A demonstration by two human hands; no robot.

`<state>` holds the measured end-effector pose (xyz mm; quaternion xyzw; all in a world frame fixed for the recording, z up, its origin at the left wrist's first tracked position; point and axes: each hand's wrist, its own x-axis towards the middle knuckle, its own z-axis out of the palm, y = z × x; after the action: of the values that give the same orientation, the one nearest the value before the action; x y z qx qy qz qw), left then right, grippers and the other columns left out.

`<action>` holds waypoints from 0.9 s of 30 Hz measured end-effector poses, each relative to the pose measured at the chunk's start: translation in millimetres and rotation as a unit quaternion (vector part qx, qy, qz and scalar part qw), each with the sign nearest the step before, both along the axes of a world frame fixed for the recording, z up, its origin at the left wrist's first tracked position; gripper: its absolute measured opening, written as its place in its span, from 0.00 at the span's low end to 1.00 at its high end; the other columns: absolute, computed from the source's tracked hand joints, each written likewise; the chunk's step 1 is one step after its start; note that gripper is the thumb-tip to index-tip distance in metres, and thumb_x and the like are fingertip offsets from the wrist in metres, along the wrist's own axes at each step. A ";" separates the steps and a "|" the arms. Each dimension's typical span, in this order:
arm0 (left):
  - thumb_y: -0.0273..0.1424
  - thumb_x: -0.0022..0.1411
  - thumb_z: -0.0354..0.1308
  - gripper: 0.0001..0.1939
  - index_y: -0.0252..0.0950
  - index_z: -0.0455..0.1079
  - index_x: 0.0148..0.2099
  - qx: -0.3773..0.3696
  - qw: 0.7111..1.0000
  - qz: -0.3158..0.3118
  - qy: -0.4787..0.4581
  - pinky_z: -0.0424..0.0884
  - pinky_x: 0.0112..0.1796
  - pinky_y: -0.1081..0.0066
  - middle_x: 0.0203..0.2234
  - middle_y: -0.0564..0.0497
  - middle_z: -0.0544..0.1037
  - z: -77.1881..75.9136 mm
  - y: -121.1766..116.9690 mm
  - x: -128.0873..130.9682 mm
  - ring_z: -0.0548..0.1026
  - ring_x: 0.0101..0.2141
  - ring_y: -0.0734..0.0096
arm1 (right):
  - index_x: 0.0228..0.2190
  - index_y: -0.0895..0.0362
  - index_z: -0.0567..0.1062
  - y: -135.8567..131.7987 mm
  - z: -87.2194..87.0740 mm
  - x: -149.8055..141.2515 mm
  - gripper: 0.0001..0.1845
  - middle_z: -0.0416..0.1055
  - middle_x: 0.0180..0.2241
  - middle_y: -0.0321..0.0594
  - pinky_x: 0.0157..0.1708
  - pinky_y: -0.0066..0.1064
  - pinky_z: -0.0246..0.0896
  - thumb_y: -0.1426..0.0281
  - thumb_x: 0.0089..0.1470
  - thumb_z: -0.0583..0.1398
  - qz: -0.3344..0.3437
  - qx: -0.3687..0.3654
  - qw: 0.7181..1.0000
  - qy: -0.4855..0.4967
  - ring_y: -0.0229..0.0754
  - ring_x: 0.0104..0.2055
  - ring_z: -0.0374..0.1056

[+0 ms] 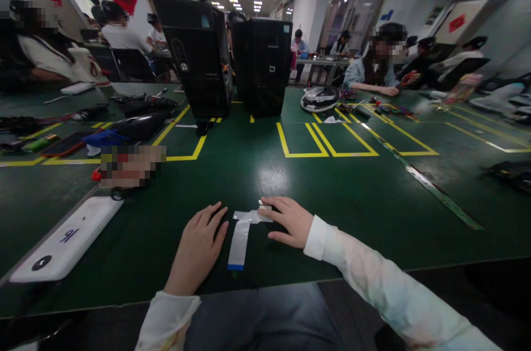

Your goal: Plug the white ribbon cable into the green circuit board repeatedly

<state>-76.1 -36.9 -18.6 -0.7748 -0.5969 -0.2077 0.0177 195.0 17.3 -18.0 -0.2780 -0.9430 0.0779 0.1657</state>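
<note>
White ribbon cable flat on tabletop between hands, left hand empty beside it, right hand fingering its far-right end, grip unclosed; seemingly a positioning step, next move calling for a light edge pinch.

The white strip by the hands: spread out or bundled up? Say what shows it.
Spread out: the white strip lies along the table, its long leg extended to a blue end.
</note>
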 end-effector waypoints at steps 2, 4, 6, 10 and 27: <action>0.40 0.69 0.40 0.23 0.36 0.66 0.58 -0.005 1.000 0.003 -0.012 0.64 0.55 0.53 0.55 0.43 0.70 0.2 -0.4 -0.5 0.66 0.55 0.57 | 0.58 0.58 0.64 -2.0 1.6 -5.6 0.33 0.55 0.62 0.52 0.58 0.49 0.50 0.50 0.59 0.52 0.009 -0.007 1.000 -0.007 0.53 0.62 0.52; 0.41 0.70 0.39 0.25 0.36 0.66 0.58 -0.009 1.000 0.006 -0.017 0.64 0.55 0.53 0.55 0.43 0.70 0.0 -0.8 -0.9 0.66 0.56 0.57 | 0.59 0.58 0.63 -2.9 2.8 -6.6 0.34 0.54 0.62 0.51 0.59 0.48 0.49 0.50 0.59 0.52 0.012 -0.014 1.000 -0.011 0.53 0.62 0.51; 0.42 0.69 0.39 0.25 0.35 0.66 0.58 -0.011 1.000 0.007 -0.012 0.64 0.55 0.52 0.56 0.43 0.70 -0.6 -0.7 -1.2 0.66 0.56 0.56 | 0.60 0.57 0.62 -3.8 3.4 -6.3 0.35 0.54 0.63 0.50 0.59 0.48 0.48 0.50 0.58 0.52 0.015 -0.018 1.000 -0.012 0.53 0.63 0.50; 0.43 0.69 0.40 0.26 0.34 0.66 0.58 -0.005 1.000 0.000 0.005 0.64 0.55 0.52 0.56 0.42 0.69 -2.5 0.5 -1.7 0.66 0.56 0.55 | 0.61 0.57 0.59 -0.6 2.6 -3.8 0.37 0.51 0.64 0.48 0.59 0.46 0.49 0.48 0.58 0.51 0.024 -0.014 1.000 -0.003 0.50 0.63 0.50; 0.43 0.69 0.40 0.26 0.34 0.66 0.58 -0.015 1.000 0.011 0.017 0.64 0.55 0.52 0.56 0.43 0.69 -0.6 -0.2 0.1 0.65 0.56 0.55 | 0.57 0.68 0.66 1.2 -2.8 309.6 0.39 0.59 0.55 0.70 0.52 0.56 0.51 0.50 0.60 0.41 -0.806 -0.027 0.589 -0.058 0.67 0.58 0.54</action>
<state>-76.0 -37.1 -19.2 -0.7720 -0.6079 -0.1847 0.0184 504.6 18.5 -20.8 -0.9324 -0.3388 -0.0777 0.0985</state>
